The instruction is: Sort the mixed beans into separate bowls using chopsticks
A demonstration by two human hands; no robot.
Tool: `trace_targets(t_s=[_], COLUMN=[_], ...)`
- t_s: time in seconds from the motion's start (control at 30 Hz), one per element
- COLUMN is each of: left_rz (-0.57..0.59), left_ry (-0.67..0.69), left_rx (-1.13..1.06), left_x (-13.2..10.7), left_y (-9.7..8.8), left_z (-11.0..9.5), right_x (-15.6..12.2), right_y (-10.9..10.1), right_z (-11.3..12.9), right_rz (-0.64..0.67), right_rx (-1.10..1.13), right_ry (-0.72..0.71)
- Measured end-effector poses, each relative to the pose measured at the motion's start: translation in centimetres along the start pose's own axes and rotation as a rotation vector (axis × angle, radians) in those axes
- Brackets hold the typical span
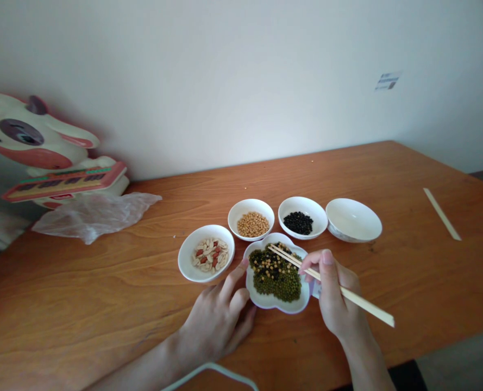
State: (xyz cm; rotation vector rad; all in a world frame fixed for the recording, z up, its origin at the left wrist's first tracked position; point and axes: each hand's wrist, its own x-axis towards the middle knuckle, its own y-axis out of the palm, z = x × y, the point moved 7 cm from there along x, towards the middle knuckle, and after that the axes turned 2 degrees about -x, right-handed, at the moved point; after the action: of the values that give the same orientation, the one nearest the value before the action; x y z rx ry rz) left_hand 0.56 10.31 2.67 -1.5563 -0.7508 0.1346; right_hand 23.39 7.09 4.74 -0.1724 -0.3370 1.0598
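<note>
A right hand (pixel 337 296) grips chopsticks (pixel 369 308), whose tips rest on mixed beans (pixel 276 274) in a white dish (pixel 280 308) at the near middle of a wooden table (pixel 102 282). The left hand (pixel 220 317) lies loose, grasping nothing, its forefinger touching the dish's left rim. Behind the dish stand four bowls: peanuts (pixel 186 260), soybeans (pixel 235 214), black beans (pixel 284 212), and an empty bowl (pixel 353 220). A plastic bag (pixel 94 214) lies far left.

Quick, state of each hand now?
Left hand: open, fingertips on white scalloped dish of mixed beans.
Right hand: closed on pale wooden chopsticks.
</note>
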Motion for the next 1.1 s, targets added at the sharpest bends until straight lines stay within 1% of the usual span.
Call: trace_targets(t_s=[0.2,0.33,0.57,0.8,1.1], left_rz=[0.009,0.002,-0.001,0.010,0.010], left_ry=[-0.003,-0.005,-0.001,0.000,-0.005], left_rx=[0.003,0.011,0.013,0.001,0.014], left_x=[0.1,0.1,0.1,0.1,0.1], left_y=[0.1,0.1,-0.1,0.1,-0.1], left_z=[0.0,0.0,-0.1,0.0,-0.1], right_x=[0.2,0.1,-0.1,0.0,0.0], right_y=[0.0,0.1,0.1,0.3,0.3], right_z=[-0.3,-0.1,0.3,-0.8,-0.5], right_rz=[0.061,0.070,0.004,0.091,0.091], right_rx=[0.002,-0.022,-0.001,0.024,0.008], right_ry=[-0.082,-0.068,-0.006,-0.063,-0.047])
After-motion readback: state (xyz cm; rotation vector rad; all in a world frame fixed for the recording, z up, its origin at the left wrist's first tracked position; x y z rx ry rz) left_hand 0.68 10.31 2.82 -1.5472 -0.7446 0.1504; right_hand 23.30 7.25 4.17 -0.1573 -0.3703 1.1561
